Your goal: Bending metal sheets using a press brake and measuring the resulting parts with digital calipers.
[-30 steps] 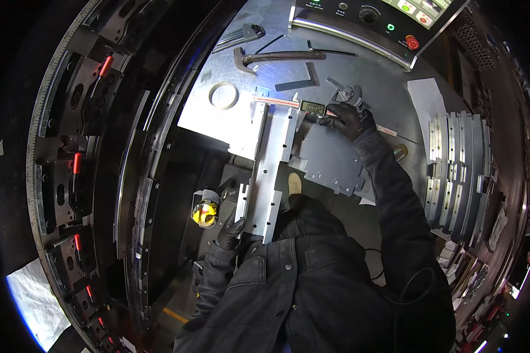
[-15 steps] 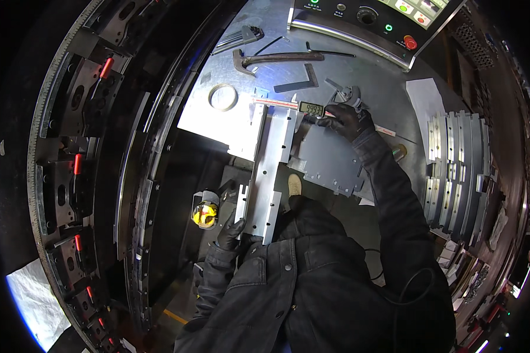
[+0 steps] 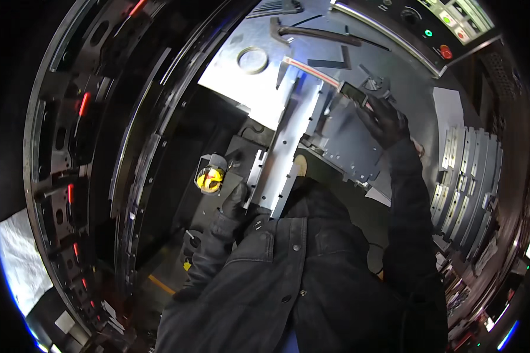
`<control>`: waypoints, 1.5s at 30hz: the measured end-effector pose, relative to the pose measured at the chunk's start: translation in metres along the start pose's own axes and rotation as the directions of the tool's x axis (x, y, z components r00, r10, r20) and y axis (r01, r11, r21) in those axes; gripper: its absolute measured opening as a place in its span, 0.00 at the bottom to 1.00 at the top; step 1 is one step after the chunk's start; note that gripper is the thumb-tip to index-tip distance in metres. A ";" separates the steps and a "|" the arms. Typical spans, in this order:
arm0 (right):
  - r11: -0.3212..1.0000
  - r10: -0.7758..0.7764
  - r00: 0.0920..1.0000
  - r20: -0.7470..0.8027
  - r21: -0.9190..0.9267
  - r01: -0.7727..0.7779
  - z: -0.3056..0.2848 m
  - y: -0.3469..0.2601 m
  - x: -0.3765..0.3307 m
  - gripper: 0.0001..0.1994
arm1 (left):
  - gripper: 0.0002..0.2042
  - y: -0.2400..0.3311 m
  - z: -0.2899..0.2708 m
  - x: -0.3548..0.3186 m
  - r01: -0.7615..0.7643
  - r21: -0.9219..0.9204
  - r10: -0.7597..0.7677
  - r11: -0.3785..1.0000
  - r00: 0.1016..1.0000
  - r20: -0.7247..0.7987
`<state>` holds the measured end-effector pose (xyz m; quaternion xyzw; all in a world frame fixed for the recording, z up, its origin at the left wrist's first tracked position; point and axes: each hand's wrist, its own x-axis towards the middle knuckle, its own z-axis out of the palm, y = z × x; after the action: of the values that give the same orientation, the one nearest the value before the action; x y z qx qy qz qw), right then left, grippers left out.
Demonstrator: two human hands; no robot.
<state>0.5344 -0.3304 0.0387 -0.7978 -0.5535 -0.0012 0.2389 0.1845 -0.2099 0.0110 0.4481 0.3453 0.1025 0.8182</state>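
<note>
A long bent sheet-metal channel (image 3: pixel 284 142) with notched flanges stretches from my waist to the bench. My gloved left hand (image 3: pixel 235 201) is closed on its near left flange. My gloved right hand (image 3: pixel 385 121) grips a digital caliper (image 3: pixel 321 75) by its display end. The caliper slants over the channel's far end; whether its jaws touch the metal I cannot make out. Beneath my right wrist lie flat grey sheet-metal pieces (image 3: pixel 359 147). Beyond the caliper are a steel square (image 3: pixel 330 63) and a hammer (image 3: pixel 318 33).
A tape roll (image 3: pixel 252 60) sits on the bright white sheet (image 3: pixel 224 79). Bent metal parts (image 3: pixel 465 182) are stacked at right. A control panel (image 3: pixel 415 29) stands at the far right. Along the left runs a machine rail with red levers (image 3: pixel 84 104). A yellow object (image 3: pixel 209 179) lies low, left of the channel.
The whole view has shifted. The caliper has tilted, its display end swinging nearer to me, and the display has gone from readable to dark. My left hand keeps its hold on the channel.
</note>
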 end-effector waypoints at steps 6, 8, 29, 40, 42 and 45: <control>0.976 -0.067 0.991 0.112 0.216 0.041 0.011 -0.079 -0.069 0.16 | 0.29 -0.004 0.009 0.010 -0.290 -0.042 0.292 0.956 0.941 0.170; 0.970 -0.008 0.969 0.247 0.237 -0.052 0.011 -0.103 -0.082 0.15 | 0.35 -0.001 0.016 0.009 -0.678 0.532 0.660 0.506 0.702 0.267; 0.989 0.013 0.991 0.131 0.145 -0.032 0.015 -0.129 -0.117 0.17 | 0.41 -0.004 0.001 0.021 0.049 -0.305 -0.004 0.951 0.989 0.147; 0.996 0.057 0.992 0.114 0.066 -0.064 0.020 -0.127 -0.127 0.18 | 0.39 -0.007 -0.003 0.023 0.307 -0.502 -0.156 0.809 0.935 0.320; 0.993 0.059 0.996 0.064 0.102 -0.065 0.021 -0.131 -0.125 0.18 | 0.39 -0.011 -0.008 0.025 0.352 -0.530 -0.147 0.772 0.909 0.391; 0.993 0.069 0.996 0.056 0.091 -0.074 0.020 -0.132 -0.123 0.18 | 0.38 -0.012 -0.020 0.027 0.427 -0.559 -0.125 0.711 0.859 0.497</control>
<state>0.3643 -0.3952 0.0380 -0.8048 -0.5303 0.0544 0.2610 0.1899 -0.1901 -0.0188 0.0875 0.1662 -0.0105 0.9821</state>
